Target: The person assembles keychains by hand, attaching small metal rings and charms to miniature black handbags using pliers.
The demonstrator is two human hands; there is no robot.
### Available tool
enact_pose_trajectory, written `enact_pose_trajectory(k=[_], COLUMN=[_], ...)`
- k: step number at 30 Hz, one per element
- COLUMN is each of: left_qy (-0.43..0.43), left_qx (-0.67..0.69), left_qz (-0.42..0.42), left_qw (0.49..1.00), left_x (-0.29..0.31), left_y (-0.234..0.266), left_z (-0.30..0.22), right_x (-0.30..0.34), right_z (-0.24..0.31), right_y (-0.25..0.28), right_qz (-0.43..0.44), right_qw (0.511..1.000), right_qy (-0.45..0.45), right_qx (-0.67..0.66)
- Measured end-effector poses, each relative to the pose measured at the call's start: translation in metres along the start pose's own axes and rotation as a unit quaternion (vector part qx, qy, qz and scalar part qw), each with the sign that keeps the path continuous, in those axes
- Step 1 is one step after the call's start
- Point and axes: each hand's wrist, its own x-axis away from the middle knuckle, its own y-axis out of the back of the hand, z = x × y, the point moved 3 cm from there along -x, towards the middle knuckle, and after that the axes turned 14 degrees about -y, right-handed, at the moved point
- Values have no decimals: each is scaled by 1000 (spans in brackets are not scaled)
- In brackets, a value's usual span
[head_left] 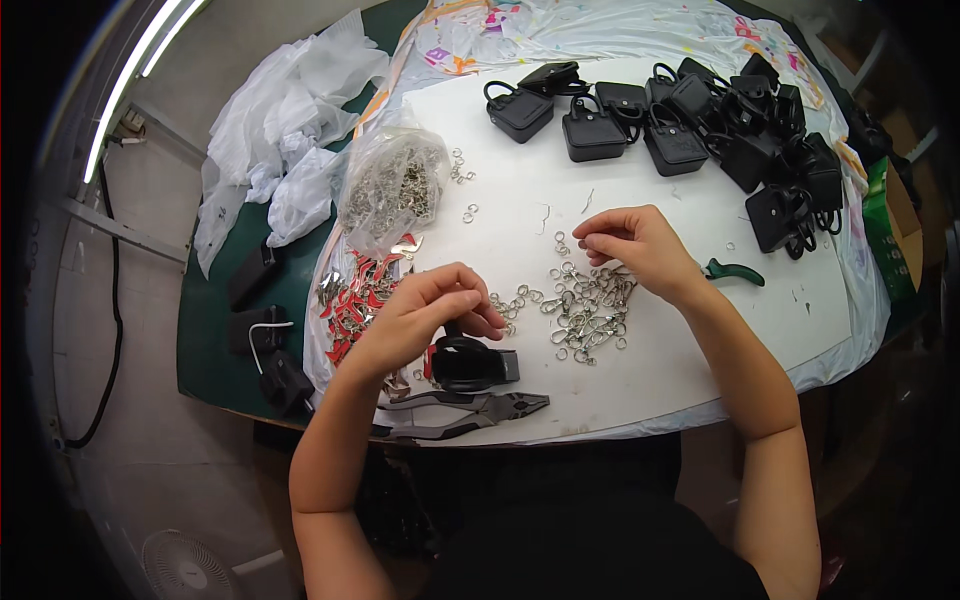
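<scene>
two hands work at centre frame. left hand [430, 315] curls its fingers down onto a small black pouch [470, 365], touching its top. right hand [635, 245], fingertips pinched together, on what i cannot tell, hovers just above the pile of metal clasps [590, 310], well right of the pouch.

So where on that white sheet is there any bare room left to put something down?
The widest bare patch lies mid-sheet, between the black pouches at the far edge and the right hand. Another runs along the near right edge, below the green-handled cutters. It is crowded around the metal clasps, the left hand, the pliers and the bag of rings.
</scene>
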Motion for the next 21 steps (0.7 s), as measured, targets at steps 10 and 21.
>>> enact_pose_trajectory(k=[10,21], left_qy=[-192,-58], left_qx=[-513,-299], left_qz=[316,125], left_qw=[775,944], left_x=[-119,-114], left_y=[-49,-24], left_z=[12,6], right_x=[6,4], right_z=[-2,-14], right_y=[11,12], right_qz=[31,-10], right_qw=[999,999], right_qy=[6,-34], right_qx=[-30,26])
